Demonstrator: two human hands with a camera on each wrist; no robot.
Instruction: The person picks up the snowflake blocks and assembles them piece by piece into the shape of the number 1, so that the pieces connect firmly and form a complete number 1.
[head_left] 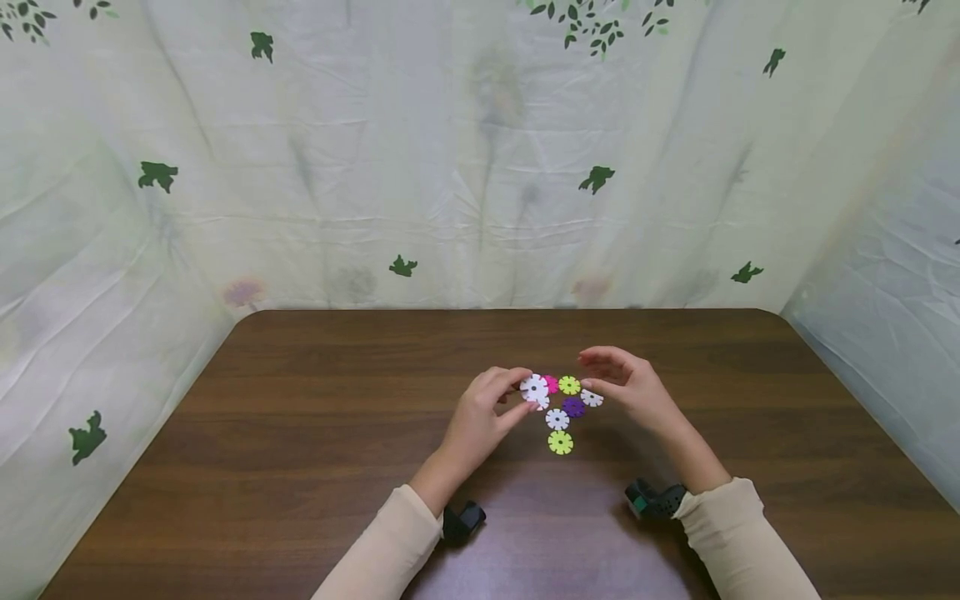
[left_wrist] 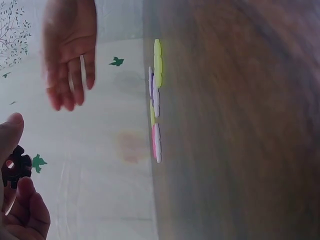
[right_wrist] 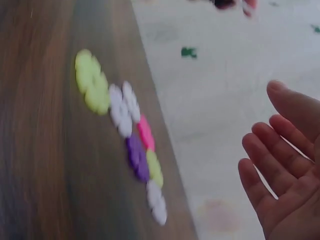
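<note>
My left hand pinches a white notched disc between thumb and fingertips, above the tabletop. Backlit, that same disc looks dark in the left wrist view. Below and around it lie several flat flower-shaped discs: a pink disc, a yellow-green disc, a purple disc, a white disc and, nearest the person, another yellow-green disc. My right hand hovers by the rightmost white disc. Its fingers are loosely extended and hold nothing.
The discs lie on a brown wooden table with rounded far corners. A pale curtain with green bird and leaf prints hangs behind and at both sides. Each wrist carries a black camera.
</note>
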